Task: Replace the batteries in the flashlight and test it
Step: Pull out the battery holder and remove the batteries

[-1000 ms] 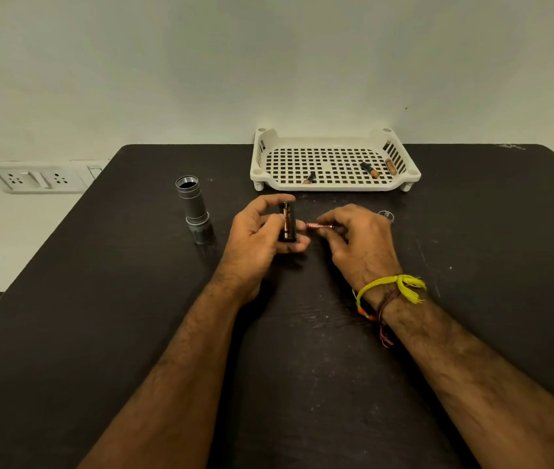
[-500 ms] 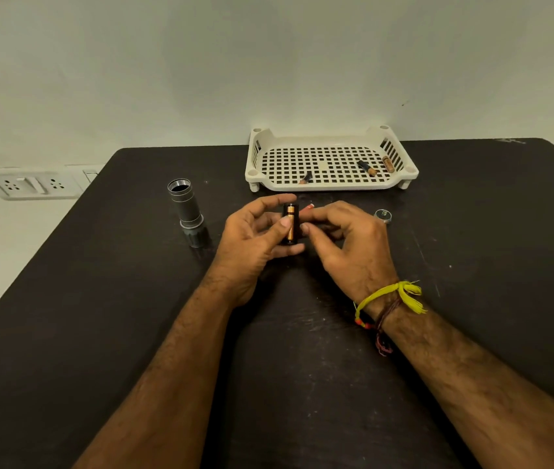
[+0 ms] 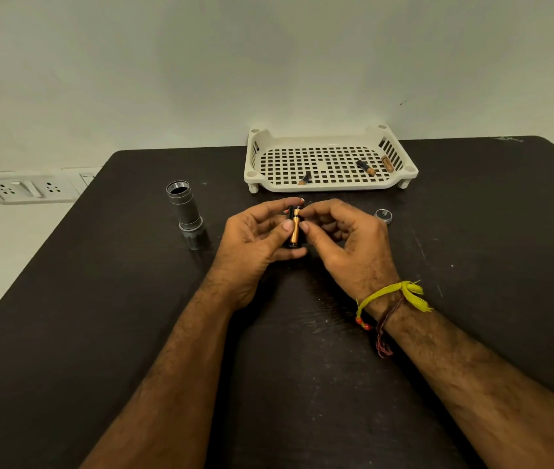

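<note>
My left hand (image 3: 252, 245) grips a black battery holder (image 3: 294, 228) upright at the table's middle; a copper and black battery shows in its front slot. My right hand (image 3: 346, 245) meets it from the right, thumb and fingertips on the holder's side and top. A red-tipped battery end peeks out above the holder, mostly hidden by fingers. The grey flashlight body (image 3: 186, 213) stands open-end up to the left. Its small tail cap (image 3: 384, 215) lies to the right of my right hand.
A white perforated tray (image 3: 329, 186) at the back of the dark table (image 3: 472, 231) holds three loose batteries, one (image 3: 304, 178) at the front, two (image 3: 366, 167) at the right. A wall socket panel (image 3: 28, 189) sits left of the table.
My right hand carried a red battery from beside the holder up against it and closed in on the holder. The left hand kept its grip; the view shifted slightly.
</note>
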